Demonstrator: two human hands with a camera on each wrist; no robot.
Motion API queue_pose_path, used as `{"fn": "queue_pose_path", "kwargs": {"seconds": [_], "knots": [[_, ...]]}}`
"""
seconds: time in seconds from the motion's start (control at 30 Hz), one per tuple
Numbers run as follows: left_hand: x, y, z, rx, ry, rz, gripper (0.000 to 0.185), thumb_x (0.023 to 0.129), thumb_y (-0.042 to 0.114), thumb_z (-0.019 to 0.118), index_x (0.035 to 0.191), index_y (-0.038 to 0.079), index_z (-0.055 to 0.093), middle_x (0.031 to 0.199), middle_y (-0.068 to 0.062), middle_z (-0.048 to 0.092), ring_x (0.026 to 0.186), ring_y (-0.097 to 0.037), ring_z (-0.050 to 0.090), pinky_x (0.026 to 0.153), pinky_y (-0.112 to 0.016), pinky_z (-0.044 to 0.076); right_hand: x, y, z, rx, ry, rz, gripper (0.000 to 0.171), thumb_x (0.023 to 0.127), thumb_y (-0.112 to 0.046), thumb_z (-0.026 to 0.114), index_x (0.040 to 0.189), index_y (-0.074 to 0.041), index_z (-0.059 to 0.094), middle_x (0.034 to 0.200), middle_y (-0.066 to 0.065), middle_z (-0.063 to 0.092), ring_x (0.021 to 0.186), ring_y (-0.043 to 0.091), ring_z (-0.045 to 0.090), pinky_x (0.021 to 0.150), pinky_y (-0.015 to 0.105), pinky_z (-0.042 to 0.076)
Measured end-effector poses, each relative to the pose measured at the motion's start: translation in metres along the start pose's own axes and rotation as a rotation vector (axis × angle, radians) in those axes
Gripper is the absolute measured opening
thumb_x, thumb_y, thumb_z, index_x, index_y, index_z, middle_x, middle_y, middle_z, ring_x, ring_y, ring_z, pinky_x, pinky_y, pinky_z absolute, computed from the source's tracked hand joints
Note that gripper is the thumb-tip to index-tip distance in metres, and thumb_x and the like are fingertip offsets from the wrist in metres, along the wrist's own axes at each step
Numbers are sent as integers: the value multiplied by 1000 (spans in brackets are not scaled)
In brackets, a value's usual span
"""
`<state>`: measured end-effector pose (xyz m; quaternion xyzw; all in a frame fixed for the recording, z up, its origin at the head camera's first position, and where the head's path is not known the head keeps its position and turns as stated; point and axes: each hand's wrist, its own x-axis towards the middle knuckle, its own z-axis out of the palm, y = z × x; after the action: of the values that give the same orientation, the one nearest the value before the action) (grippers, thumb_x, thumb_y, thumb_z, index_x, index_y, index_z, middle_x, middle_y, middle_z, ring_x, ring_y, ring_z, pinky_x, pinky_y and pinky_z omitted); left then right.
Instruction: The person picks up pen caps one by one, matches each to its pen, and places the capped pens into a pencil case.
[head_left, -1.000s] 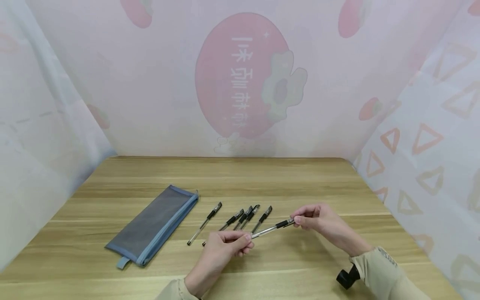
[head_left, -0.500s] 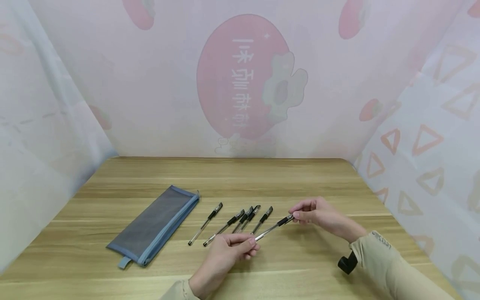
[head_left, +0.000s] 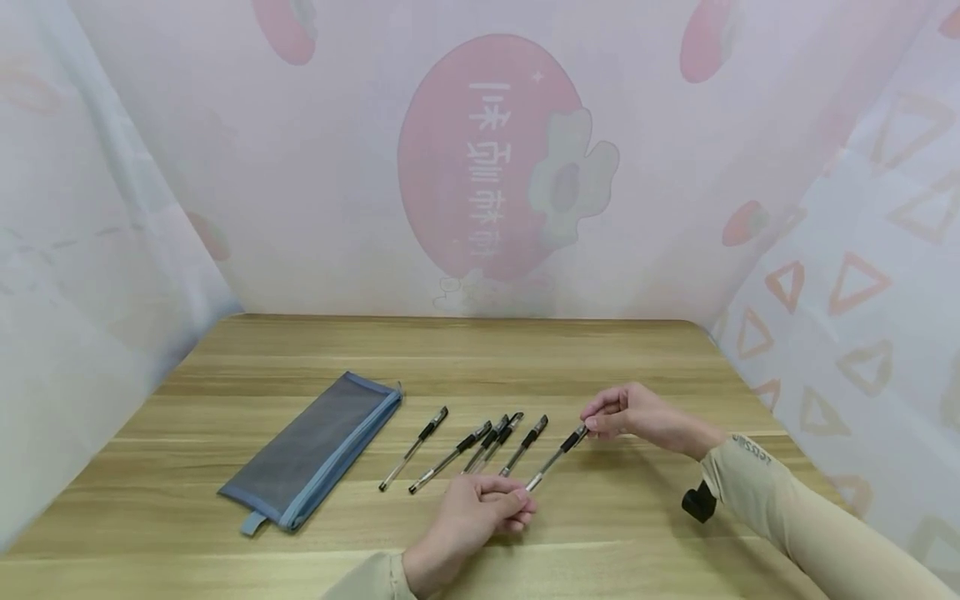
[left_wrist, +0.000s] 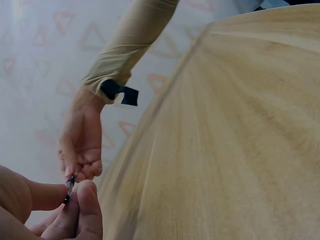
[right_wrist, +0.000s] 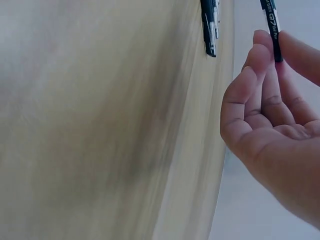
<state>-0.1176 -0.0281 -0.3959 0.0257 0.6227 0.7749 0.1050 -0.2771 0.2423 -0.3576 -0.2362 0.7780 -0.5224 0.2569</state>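
Observation:
A clear pen with a black cap (head_left: 557, 457) is held low over the wooden table (head_left: 480, 350) by both hands. My left hand (head_left: 487, 508) pinches its tip end; in the left wrist view the pen (left_wrist: 68, 188) shows between my left fingertips (left_wrist: 85, 200). My right hand (head_left: 626, 414) pinches the capped end, and in the right wrist view the black cap (right_wrist: 271, 27) sits between finger and thumb (right_wrist: 260, 55). Several more capped pens (head_left: 480, 446) lie side by side just left of it.
A flat grey mesh pencil pouch with blue trim (head_left: 318, 450) lies at the left of the table. Pink and white printed fabric walls (head_left: 487, 167) close in the back and both sides. A black strap buckle (head_left: 699, 502) hangs at my right wrist.
Both hands have carried the pen lower and slightly right, turning it steeper so it lines up alongside the row of pens.

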Motion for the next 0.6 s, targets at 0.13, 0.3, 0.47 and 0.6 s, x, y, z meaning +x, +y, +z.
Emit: {"fn": "queue_pose_path", "kwargs": {"seconds": [0.13, 0.3, 0.47, 0.6], "knots": [[0, 2, 6, 18, -6, -4, 18, 91, -2, 67, 106, -12, 67, 88, -22, 71, 76, -23, 71, 69, -29, 58, 3, -2, -5, -32, -7, 12, 41, 88, -13, 75, 117, 13, 61, 99, 20, 70, 87, 35, 64, 83, 51, 53], [1, 2, 9, 33, 3, -1, 17, 91, -2, 68, 104, -12, 68, 86, -20, 71, 73, -20, 70, 68, -29, 58, 6, -3, -11, -61, -47, 2, 38, 90, -11, 72, 117, 13, 63, 99, 19, 71, 90, 40, 64, 82, 50, 53], [3, 2, 10, 67, 24, -14, 16, 89, -2, 70, 102, -10, 70, 86, -19, 71, 73, -21, 69, 66, -29, 59, 11, -2, -16, -73, -90, -6, 35, 92, -10, 70, 116, 14, 62, 100, 17, 71, 92, 37, 65, 82, 47, 53], [4, 0, 11, 71, 34, -33, 15, 88, -3, 70, 101, -11, 70, 86, -20, 71, 72, -20, 69, 65, -29, 59, 16, 2, -18, -81, -93, 14, 32, 91, -9, 70, 115, 13, 64, 101, 16, 71, 97, 38, 65, 85, 45, 54]]}}
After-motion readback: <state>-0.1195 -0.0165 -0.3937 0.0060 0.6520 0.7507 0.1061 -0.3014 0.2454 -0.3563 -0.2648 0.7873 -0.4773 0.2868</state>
